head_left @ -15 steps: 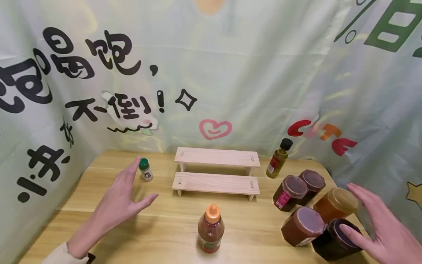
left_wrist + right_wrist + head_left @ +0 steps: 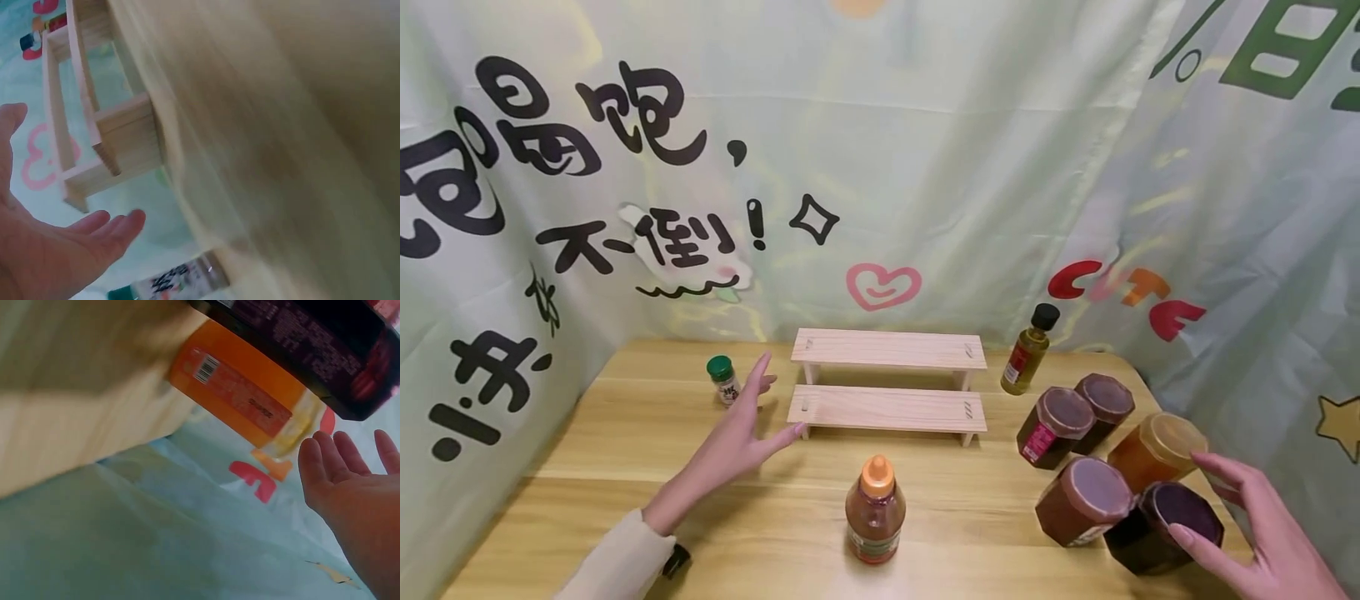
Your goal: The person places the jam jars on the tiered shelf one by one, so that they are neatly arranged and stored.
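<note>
My left hand (image 2: 733,437) hovers over the table with thumb and fingers spread, holding nothing. Just behind it stands a small green-capped seasoning shaker (image 2: 724,381), and the two-step wooden rack (image 2: 887,408) is to its right. In the left wrist view the shaker (image 2: 181,279) is apart from the fingers. At the right, my right hand (image 2: 1255,529) is held with fingers extended beside a dark octagonal jar (image 2: 1165,529) and an amber jar (image 2: 1157,452). In the right wrist view, a gap shows between the fingers and the amber jar (image 2: 234,387).
An orange-capped sauce bottle (image 2: 876,512) stands at the front middle of the table (image 2: 760,525). A black-capped oil bottle (image 2: 1028,354) is right of the rack. Further jars, one reddish-brown (image 2: 1084,504) and one with a pink label (image 2: 1055,429), cluster at the right. A printed curtain (image 2: 962,167) surrounds the table.
My left hand has moved right, from in front of the shaker toward the rack's left end. My right hand has shifted only slightly by the jars, its fingers a little more bent. The view has tilted slightly.
</note>
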